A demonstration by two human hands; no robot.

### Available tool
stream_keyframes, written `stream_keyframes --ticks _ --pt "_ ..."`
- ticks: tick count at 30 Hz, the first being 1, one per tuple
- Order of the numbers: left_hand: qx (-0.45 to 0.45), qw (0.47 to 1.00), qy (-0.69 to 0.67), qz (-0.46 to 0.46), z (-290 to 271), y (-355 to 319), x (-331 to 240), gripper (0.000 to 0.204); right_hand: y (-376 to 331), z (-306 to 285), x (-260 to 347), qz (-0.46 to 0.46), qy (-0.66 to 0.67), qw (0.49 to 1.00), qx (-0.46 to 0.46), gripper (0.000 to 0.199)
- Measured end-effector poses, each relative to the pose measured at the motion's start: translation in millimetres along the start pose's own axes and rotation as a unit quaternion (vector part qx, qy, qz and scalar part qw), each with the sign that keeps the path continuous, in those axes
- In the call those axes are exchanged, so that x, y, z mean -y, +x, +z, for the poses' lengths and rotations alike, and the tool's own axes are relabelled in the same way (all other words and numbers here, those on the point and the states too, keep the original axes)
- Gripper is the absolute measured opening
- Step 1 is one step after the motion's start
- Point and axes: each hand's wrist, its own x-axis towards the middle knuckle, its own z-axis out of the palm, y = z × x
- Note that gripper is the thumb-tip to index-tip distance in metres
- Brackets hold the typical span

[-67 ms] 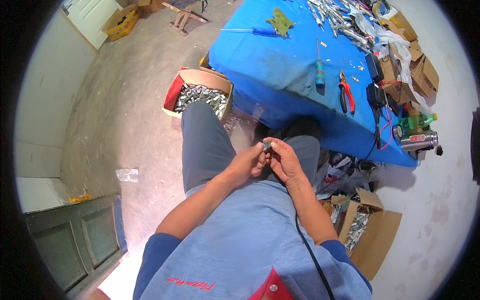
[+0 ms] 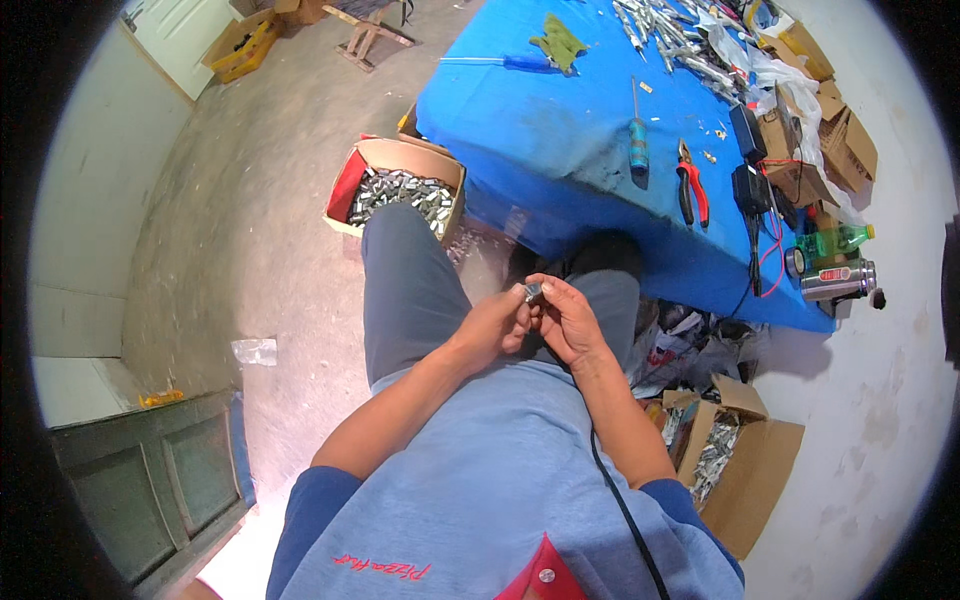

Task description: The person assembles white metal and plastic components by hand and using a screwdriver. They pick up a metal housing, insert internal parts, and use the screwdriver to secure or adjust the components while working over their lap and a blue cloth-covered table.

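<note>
Over my lap, a small dark grey metallic piece is pinched between the fingertips of both hands. It is too small for me to tell its kind. My left hand is closed, its thumb and fingertips against the piece from the left. From the other side my right hand grips it, fingers curled and partly hidden. Beyond my left knee stands an open carton holding many small silver and dark metal pieces.
A table under a blue cloth bears red-handled pliers, a screwdriver, another screwdriver, a green glove and metal parts. A steel flask lies near its right corner. An open cardboard box sits at lower right.
</note>
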Motion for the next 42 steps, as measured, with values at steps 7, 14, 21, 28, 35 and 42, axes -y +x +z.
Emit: stream_keyframes --ticks 7,14,21,28,35,42 --pt "0.009 1.000 -0.005 -0.017 1 1 -2 0.042 3 -12 -6 0.001 0.017 1.000 -0.008 0.024" --pt "0.013 0.999 -0.027 -0.028 -7 4 4 0.044 -3 6 2 0.005 -0.018 1.000 -0.009 0.026" --pt "-0.024 0.998 -0.019 -0.047 -11 7 6 0.041 -4 17 4 -0.127 -0.103 0.980 -0.114 0.021" --pt "-0.042 0.996 -0.020 -0.072 -27 8 10 0.033 -62 116 63 -0.583 -0.418 0.682 -0.142 0.022" --pt "-0.074 0.993 -0.024 -0.085 -31 19 13 0.032 17 162 99 -0.555 -0.521 0.642 -0.090 0.023" --pt "-0.083 0.991 -0.084 -0.071 -54 17 14 0.031 -65 231 122 -0.613 -0.234 0.748 0.103 0.011"
